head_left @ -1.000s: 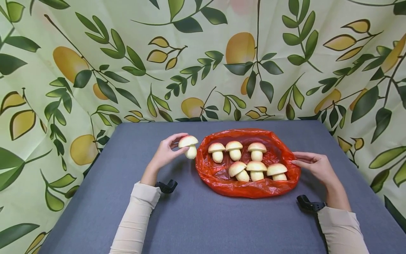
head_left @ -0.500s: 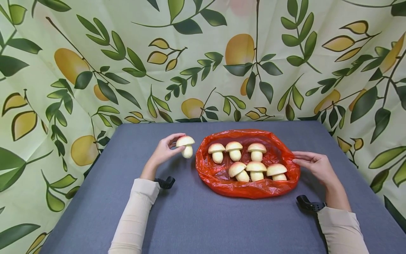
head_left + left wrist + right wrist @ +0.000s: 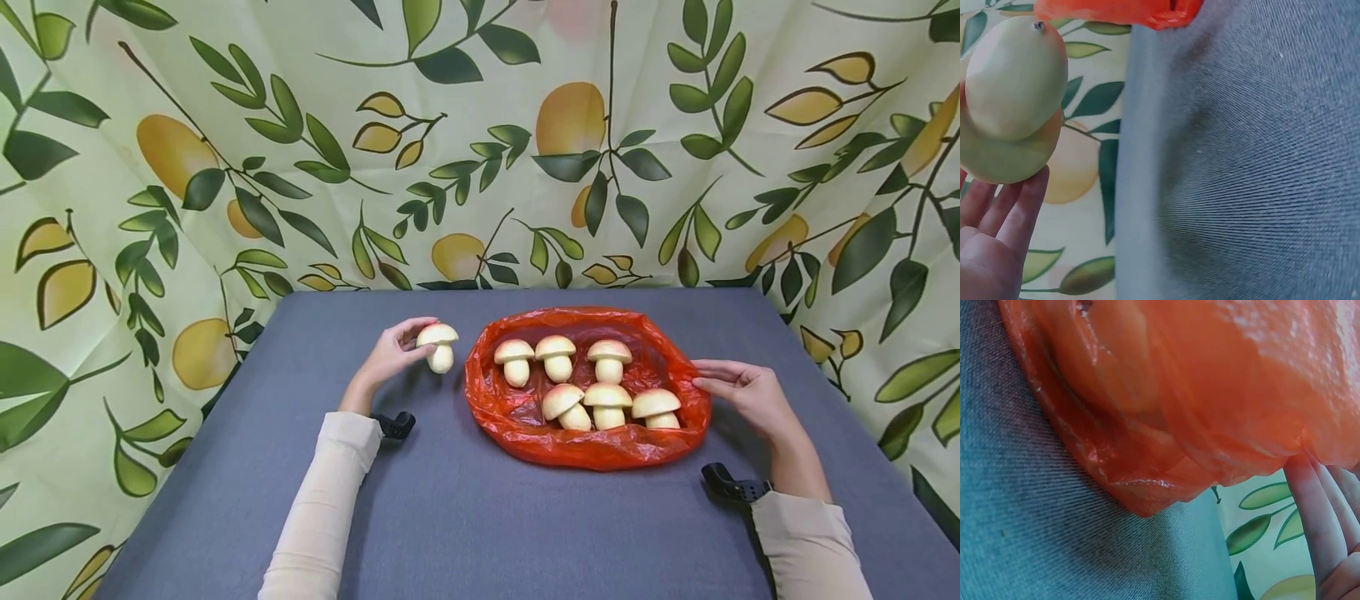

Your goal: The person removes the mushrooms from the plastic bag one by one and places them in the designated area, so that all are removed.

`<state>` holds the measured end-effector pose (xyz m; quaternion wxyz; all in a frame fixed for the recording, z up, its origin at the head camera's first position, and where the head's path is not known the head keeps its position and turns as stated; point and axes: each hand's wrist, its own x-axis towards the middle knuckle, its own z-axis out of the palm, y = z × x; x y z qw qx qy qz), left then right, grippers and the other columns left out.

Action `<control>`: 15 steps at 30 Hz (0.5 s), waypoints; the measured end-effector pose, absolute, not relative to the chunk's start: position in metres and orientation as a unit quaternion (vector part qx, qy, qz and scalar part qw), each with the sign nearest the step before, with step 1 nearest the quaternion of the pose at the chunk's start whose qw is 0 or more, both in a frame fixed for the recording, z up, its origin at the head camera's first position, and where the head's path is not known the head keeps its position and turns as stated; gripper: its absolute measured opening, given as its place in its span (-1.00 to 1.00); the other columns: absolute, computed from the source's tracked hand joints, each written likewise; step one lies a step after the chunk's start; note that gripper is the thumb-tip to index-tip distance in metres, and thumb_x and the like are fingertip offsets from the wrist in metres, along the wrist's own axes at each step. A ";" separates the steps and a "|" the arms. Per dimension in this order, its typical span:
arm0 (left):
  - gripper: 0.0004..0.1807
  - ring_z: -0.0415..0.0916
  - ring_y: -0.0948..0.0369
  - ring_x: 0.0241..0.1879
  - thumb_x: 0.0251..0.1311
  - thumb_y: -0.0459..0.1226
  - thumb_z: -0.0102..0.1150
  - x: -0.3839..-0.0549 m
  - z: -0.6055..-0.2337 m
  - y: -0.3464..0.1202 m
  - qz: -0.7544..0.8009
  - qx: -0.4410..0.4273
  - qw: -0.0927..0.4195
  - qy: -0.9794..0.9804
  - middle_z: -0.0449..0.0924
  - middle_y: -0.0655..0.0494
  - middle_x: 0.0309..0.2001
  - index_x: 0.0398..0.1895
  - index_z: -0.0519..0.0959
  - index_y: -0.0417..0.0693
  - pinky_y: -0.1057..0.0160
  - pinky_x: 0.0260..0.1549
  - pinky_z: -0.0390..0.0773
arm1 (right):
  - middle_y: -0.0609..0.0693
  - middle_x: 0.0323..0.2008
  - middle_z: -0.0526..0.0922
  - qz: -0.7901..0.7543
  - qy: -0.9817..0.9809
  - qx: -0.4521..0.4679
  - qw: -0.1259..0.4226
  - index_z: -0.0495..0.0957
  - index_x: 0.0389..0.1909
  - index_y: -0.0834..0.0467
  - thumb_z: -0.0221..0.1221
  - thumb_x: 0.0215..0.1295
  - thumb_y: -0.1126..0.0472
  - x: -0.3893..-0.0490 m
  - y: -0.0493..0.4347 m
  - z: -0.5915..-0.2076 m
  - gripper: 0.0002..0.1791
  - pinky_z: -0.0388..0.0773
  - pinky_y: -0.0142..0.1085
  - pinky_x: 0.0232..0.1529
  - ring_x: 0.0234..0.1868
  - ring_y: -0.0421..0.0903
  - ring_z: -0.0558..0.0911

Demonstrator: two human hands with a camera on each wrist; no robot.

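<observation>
L fingers point(image 3: 1022, 209) gripping mushroom point(image 3: 442, 343), axis ~vert. in head view, cap point(image 3: 438, 333) up

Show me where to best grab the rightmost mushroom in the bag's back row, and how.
I'd pinch the mushroom by its domed cap, probably from above through the open mouth of the red plastic bag, squeezing opposite sides. The cap flares wider than the stem and has gaps on both sides.

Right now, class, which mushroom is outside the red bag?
The mushroom held in the left hand, beside the red bag; the other six visible mushrooms are inside it.
</observation>
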<state>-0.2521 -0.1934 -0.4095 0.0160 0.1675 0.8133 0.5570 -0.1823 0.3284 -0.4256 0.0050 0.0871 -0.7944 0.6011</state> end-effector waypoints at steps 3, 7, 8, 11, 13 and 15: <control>-0.47 0.46 0.44 0.06 0.18 -0.44 0.20 -0.258 -0.415 -0.192 0.553 0.168 0.025 0.816 0.43 -0.29 0.27 0.25 0.40 -0.33 0.53 0.13 0.44 | -0.47 -0.33 0.72 0.598 -0.797 0.088 0.005 0.70 -0.16 -0.04 0.20 0.23 0.41 -0.181 0.329 -0.425 -0.70 0.60 -0.62 -0.31 -0.30 -0.51 0.68; -0.47 0.44 0.11 0.21 0.19 -0.43 0.19 -0.265 -0.419 -0.189 0.548 0.163 0.036 0.819 0.44 -0.25 0.28 0.26 0.41 -0.29 0.37 0.24 0.43 | -0.49 -0.33 0.71 0.588 -0.803 0.091 0.008 0.70 -0.16 -0.06 0.21 0.24 0.40 -0.180 0.329 -0.424 -0.70 0.60 -0.63 -0.30 -0.30 -0.53 0.68; -0.48 0.43 0.05 0.23 0.19 -0.43 0.19 -0.266 -0.420 -0.189 0.547 0.162 0.038 0.820 0.44 -0.25 0.28 0.26 0.41 -0.28 0.29 0.27 0.42 | -0.50 -0.34 0.71 0.586 -0.805 0.091 0.008 0.70 -0.16 -0.07 0.21 0.24 0.39 -0.180 0.329 -0.425 -0.70 0.60 -0.63 -0.30 -0.30 -0.53 0.68; -0.48 0.39 -0.04 0.26 0.19 -0.43 0.17 -0.270 -0.422 -0.189 0.545 0.155 0.042 0.823 0.44 -0.25 0.28 0.26 0.42 -0.27 0.07 0.34 0.37 | -0.51 -0.34 0.70 0.579 -0.810 0.091 0.010 0.69 -0.16 -0.08 0.21 0.24 0.38 -0.180 0.328 -0.425 -0.71 0.60 -0.63 -0.29 -0.30 -0.54 0.68; -0.48 0.40 -0.05 0.25 0.19 -0.43 0.17 -0.272 -0.424 -0.190 0.541 0.154 0.044 0.826 0.44 -0.26 0.28 0.26 0.41 -0.28 -0.01 0.35 0.35 | -0.51 -0.34 0.70 0.577 -0.811 0.093 0.010 0.69 -0.16 -0.06 0.21 0.24 0.38 -0.181 0.327 -0.425 -0.71 0.60 -0.63 -0.29 -0.30 -0.54 0.68; -0.49 0.40 -0.05 0.25 0.20 -0.42 0.17 -0.274 -0.426 -0.191 0.535 0.152 0.046 0.830 0.44 -0.27 0.27 0.26 0.41 -0.29 -0.05 0.35 0.34 | -0.50 -0.33 0.71 0.580 -0.809 0.096 0.009 0.69 -0.15 -0.04 0.20 0.25 0.39 -0.181 0.327 -0.424 -0.71 0.60 -0.63 -0.29 -0.30 -0.53 0.68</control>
